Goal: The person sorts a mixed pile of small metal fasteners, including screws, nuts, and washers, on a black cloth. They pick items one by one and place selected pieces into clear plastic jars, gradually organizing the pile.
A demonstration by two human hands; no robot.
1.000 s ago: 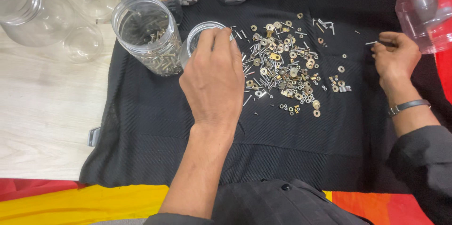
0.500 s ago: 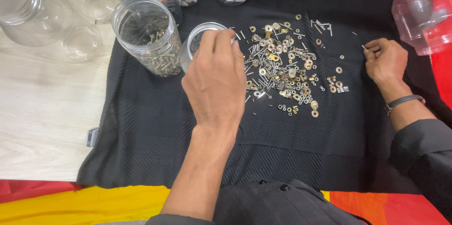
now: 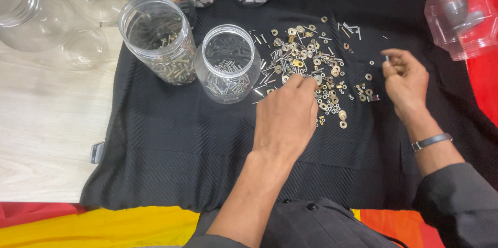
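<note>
- Sorting is judged partly done: silver screws already lie in the clear jar (image 3: 227, 64) just beyond the left hand (image 3: 286, 118), while a scattered pile of hardware (image 3: 311, 66) is left on the black cloth (image 3: 171, 144).
- Left hand is curled, fingertips down in the pile; what they pinch is hidden.
- Right hand (image 3: 405, 83) is loosely closed around a small screw (image 3: 387, 59), barely discernible.

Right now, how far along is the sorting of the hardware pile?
Partly done. Two open jars, one with silver screws and one with brassy ones, each hold a shallow layer. In hand: the left hand reaches into the pile on the black cloth; the right hand pinches a small piece. Left: most of the mixed nuts, washers and screws.
</note>
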